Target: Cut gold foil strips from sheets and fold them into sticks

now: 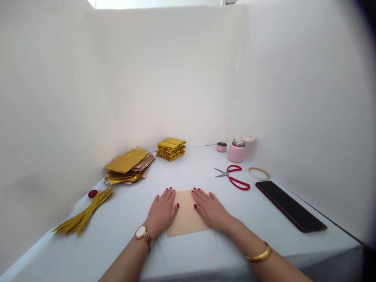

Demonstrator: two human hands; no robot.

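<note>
A tan sheet of paper [187, 215] lies flat on the white table in front of me. My left hand [162, 211] rests palm down over its left edge, fingers stretched out. Over the right edge, my right hand [210, 209] lies flat in the same way, its fingers pointing forward. Neither hand grips anything. Between the two hands the plain middle of the sheet shows. Beyond my right hand, a pair of scissors [232, 177] with red handles lies with its blades apart.
Gold paper sheets [126, 161] are piled at the back left, near a stack of gold folded or rolled pieces [171, 149]. Gold strips [86, 213] and a dark red round object [93, 193] lie left. At right are a pink jar [236, 152], pink cap [221, 147], tape roll [259, 173] and dark phone-like slab [289, 205].
</note>
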